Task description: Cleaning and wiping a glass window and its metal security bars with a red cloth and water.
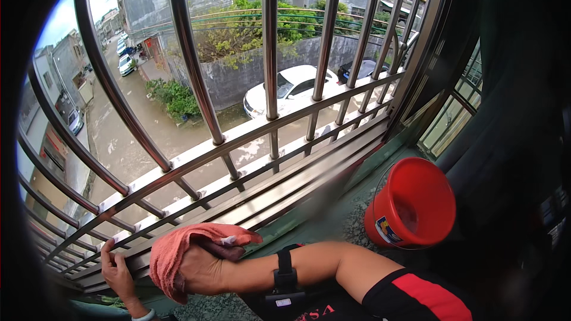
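My right hand [198, 269] is wrapped in a pinkish-red cloth [167, 254] that covers its fingers. It is over the lower left part of the metal window track [267, 191], and a black strap circles the forearm. Further left, my left hand [117, 272] has its fingers raised beside the lower rail of the metal window bars [270, 53], with nothing seen in it. Whether its fingertip touches the rail I cannot tell. A light band sits on the left wrist.
A red plastic bucket [379, 209] with a thin wire handle and some liquid inside stands on the speckled ledge to the right. Beyond the bars lie a street, a white car [303, 82] and grey walls. Dark fabric hangs at the far right.
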`<state>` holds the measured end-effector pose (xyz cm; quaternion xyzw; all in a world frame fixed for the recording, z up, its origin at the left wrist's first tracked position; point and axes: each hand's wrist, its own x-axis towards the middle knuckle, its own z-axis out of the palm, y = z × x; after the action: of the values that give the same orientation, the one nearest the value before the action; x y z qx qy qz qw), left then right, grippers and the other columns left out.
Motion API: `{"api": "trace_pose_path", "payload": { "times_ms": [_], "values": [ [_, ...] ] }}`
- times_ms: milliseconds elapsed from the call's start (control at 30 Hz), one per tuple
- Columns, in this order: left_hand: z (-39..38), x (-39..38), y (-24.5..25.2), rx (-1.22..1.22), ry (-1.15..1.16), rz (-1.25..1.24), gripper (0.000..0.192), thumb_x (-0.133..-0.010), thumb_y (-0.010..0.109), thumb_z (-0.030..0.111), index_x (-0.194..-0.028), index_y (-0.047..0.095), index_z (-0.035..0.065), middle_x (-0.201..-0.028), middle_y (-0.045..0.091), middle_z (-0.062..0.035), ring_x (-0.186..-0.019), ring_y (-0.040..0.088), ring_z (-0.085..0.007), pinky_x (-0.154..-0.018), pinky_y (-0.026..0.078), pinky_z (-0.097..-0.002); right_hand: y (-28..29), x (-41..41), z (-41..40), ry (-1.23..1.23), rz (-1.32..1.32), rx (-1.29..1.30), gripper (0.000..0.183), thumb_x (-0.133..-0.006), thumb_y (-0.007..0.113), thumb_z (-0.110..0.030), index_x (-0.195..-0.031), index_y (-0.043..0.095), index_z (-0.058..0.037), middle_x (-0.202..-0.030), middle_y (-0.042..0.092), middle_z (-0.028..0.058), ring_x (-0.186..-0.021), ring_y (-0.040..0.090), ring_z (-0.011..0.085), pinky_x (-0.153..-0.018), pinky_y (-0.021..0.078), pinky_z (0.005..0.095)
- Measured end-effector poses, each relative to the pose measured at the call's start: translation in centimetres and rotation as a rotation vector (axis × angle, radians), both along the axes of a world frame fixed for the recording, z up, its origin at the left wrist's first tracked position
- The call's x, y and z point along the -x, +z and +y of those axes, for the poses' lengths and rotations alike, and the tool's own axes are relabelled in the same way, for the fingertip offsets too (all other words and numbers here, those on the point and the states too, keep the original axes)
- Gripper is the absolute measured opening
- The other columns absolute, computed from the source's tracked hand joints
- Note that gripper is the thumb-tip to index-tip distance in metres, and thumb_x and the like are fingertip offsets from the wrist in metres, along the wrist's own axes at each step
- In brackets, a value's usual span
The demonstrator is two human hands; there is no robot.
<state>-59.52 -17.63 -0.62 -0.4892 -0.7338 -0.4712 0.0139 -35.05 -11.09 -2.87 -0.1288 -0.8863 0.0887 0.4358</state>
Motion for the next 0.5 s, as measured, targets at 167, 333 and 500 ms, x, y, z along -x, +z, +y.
{"api": "trace_pose_path", "payload": {
  "times_ms": [167, 333, 500],
  "values": [
    [-1.8, -0.1, -0.6, -0.301, -0.125, -0.284, 0.025, -0.097, 0.049, 0.003, -0.119, 0.061, 0.0002, -0.087, 0.057, -0.0003, -0.080, 0.051, -0.0069, -0.076, 0.042, -0.0217, 4.5, -5.0, 4.1, 0.069, 0.176, -0.035, 0.020, -0.084, 0.060, -0.019, -0.099, 0.066, -0.0073, -0.102, 0.067, 0.0121, -0.100, 0.064, 0.0254, -0.088, 0.0486, 0.0397],
    [-5.2, -4.3, -0.8, -0.461, 0.041, -0.293, 0.018, -0.097, 0.049, 0.005, -0.109, 0.063, 0.0008, -0.088, 0.061, -0.0030, -0.079, 0.055, -0.0091, -0.072, 0.045, -0.0233, 7.8, -9.8, 6.6, 0.801, 0.479, 1.074, 0.018, -0.091, 0.060, -0.012, -0.108, 0.059, -0.0042, -0.106, 0.061, 0.0077, -0.102, 0.057, 0.0154, -0.094, 0.0462, 0.0296],
    [-6.5, -9.5, -0.2, -0.432, -0.018, -0.305, 0.016, -0.097, 0.049, 0.005, -0.106, 0.062, 0.0016, -0.086, 0.060, -0.0028, -0.074, 0.054, -0.0092, -0.067, 0.044, -0.0226, 9.3, -14.4, 5.7, 0.138, 0.286, 0.716, 0.038, -0.085, 0.072, -0.014, -0.118, 0.056, -0.0036, -0.110, 0.061, 0.0088, -0.094, 0.058, 0.0158, -0.087, 0.0485, 0.0303]
  ]
}}
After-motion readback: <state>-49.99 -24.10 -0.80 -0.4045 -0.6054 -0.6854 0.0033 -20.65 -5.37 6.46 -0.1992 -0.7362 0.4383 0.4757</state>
